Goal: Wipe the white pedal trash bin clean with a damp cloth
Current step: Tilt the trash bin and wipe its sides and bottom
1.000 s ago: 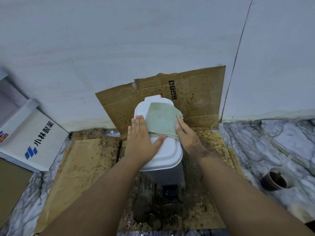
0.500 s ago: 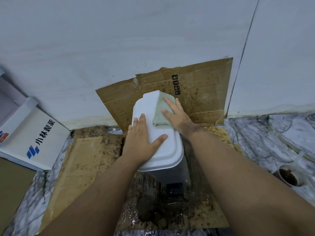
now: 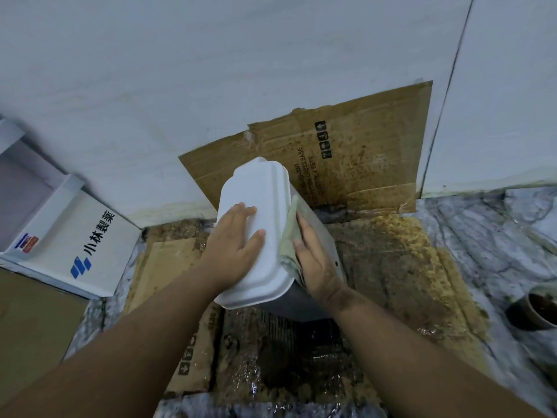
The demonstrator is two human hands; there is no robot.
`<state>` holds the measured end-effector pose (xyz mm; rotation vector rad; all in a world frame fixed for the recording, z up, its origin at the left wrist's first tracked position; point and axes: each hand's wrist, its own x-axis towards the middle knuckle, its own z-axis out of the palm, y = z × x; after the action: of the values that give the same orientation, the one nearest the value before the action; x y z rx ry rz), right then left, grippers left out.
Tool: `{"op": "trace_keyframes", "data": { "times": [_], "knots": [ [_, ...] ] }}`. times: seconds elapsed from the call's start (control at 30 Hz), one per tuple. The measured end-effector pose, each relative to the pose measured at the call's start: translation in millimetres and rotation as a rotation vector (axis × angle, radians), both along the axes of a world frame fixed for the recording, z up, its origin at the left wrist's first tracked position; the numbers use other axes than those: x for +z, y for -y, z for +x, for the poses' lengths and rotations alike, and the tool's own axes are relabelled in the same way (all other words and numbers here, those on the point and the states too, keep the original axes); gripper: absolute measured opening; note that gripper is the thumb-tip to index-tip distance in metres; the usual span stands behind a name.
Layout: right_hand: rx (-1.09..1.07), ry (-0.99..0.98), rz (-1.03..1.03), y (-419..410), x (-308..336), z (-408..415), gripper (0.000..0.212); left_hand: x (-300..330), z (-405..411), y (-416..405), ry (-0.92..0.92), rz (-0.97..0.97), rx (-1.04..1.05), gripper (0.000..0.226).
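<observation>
The white pedal trash bin (image 3: 265,188) stands on wet, stained cardboard, tilted to the left with its lid closed. My left hand (image 3: 233,239) lies flat on the lid with straight fingers. My right hand (image 3: 316,260) presses a pale green cloth (image 3: 290,233) against the bin's right side wall, just under the lid's edge. Only a strip of the cloth shows between my right hand and the lid. The bin's pedal is hidden below the lid.
A stained cardboard sheet (image 3: 361,164) leans on the white wall behind the bin. More soiled cardboard (image 3: 391,267) covers the marble floor. A white box with blue print (image 3: 75,239) lies at the left. A dark cup (image 3: 533,309) stands at the right edge.
My right hand slid the cloth off the lid's top and down onto the bin's right side. The bin has tilted left under my left hand, which stayed on the lid.
</observation>
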<state>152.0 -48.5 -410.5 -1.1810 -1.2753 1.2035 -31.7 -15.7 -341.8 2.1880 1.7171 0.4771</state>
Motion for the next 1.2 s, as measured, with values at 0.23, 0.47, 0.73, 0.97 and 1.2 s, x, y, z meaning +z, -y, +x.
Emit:
{"op": "trace_keyframes", "data": {
  "times": [0.23, 0.47, 0.73, 0.97, 1.2],
  "knots": [
    [0.063, 0.024, 0.024, -5.1, 9.1, -6.0, 0.070, -11.5, 10.6, -11.1, -0.064, 0.063, 0.025, 0.065],
    [0.175, 0.315, 0.016, -98.5, 35.0, -12.6, 0.071, -20.8, -11.9, -16.8, -0.020, 0.001, -0.054, 0.053],
    [0.213, 0.402, 0.051, -180.1, 62.6, -28.6, 0.049, -14.7, -15.3, -12.5, 0.002, -0.051, -0.042, 0.057],
    [0.098, 0.322, 0.062, -125.1, 28.0, -21.6, 0.050, -14.1, -10.5, -12.5, -0.003, -0.038, -0.039, 0.068],
    [0.026, 0.154, 0.013, -6.5, 1.5, -38.2, 0.042, -18.8, -24.7, -12.4, 0.040, -0.017, -0.036, 0.066]
  ]
}}
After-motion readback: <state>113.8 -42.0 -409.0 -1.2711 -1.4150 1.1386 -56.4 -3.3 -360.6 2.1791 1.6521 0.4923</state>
